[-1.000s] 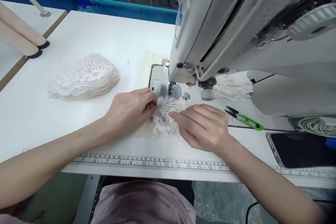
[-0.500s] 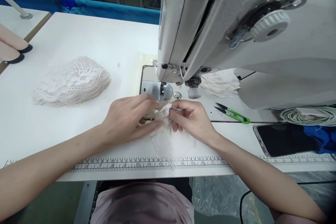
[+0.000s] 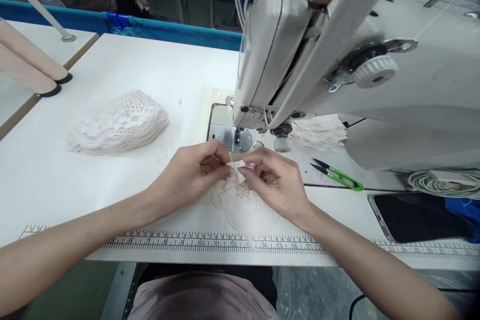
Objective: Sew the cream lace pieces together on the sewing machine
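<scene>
A white lace piece [image 3: 234, 200] lies on the white table [image 3: 112, 170] in front of the sewing machine [image 3: 337, 75]. My left hand [image 3: 191, 175] and my right hand [image 3: 275, 182] meet over its upper edge. Both pinch that edge between thumb and fingers and lift it a little off the table, just short of the presser foot [image 3: 240, 140]. The rest of the lace trails flat toward the printed ruler [image 3: 210, 244] along the table's front edge.
A stack of lace pieces [image 3: 118, 122] sits at the left. More lace [image 3: 318, 132] lies behind the needle under the machine arm. Green thread snips [image 3: 337, 174] and a dark phone [image 3: 416, 217] rest at the right. Two beige cones [image 3: 30, 62] lie far left.
My hands went from pressing the lace flat to pinching its top edge and lifting it. The view shifted upward a little.
</scene>
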### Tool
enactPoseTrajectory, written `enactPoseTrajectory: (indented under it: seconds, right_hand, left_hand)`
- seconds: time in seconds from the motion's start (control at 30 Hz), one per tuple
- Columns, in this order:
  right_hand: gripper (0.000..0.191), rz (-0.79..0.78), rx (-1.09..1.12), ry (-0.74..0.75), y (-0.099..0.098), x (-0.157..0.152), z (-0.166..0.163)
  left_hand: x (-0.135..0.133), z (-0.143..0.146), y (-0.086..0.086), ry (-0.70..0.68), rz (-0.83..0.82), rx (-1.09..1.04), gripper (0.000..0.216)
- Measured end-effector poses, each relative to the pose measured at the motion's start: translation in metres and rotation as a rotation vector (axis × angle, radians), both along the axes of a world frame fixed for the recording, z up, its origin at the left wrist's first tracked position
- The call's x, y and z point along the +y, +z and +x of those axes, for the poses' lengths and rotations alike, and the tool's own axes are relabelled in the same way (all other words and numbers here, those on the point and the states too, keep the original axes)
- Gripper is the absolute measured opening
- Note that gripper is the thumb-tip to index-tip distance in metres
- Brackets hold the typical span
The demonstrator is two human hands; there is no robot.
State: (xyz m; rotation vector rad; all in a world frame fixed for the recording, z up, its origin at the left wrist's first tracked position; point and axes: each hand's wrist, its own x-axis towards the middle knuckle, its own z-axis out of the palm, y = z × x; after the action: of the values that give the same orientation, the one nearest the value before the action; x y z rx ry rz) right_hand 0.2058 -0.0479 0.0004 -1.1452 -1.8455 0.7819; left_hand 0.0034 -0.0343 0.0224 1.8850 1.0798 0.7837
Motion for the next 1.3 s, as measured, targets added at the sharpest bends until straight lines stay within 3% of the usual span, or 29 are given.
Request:
enactPoseTrajectory:
  seconds: [0.07, 0.27, 0.4, 1.0, 1.13, 1.3]
  right_hand:
    - [0.006, 0.021, -0.015, 0.0, 0.001, -0.001, -0.001]
    - [0.014, 0.094, -0.035, 0.06, -0.001, -0.004, 0.0]
    - [0.02, 0.105, -0.04, 0.099, -0.001, -0.005, 0.002]
    - [0.02, 0.413, -0.181, 0.128, -0.002, -0.002, 0.005]
    - [0.021, 0.63, -0.292, 0.105, -0.002, -0.001, 0.009]
    - [0.022, 0.915, -0.442, 0.177, 0.008, -0.002, 0.013]
  left_hand:
    - [0.0, 0.001, -0.004, -0.002, 0.089, 0.031, 0.011]
    - [-0.001, 0.0, -0.02, -0.026, 0.684, 0.244, 0.006]
    - [0.0, -0.003, -0.018, 0.008, 0.863, 0.29, 0.01]
    - [0.003, -0.003, -0.014, -0.034, 1.007, 0.325, 0.012]
    - [0.003, -0.003, -0.014, -0.049, 0.989, 0.307, 0.009]
    - [0.0, -0.002, -0.016, -0.04, 0.848, 0.258, 0.016]
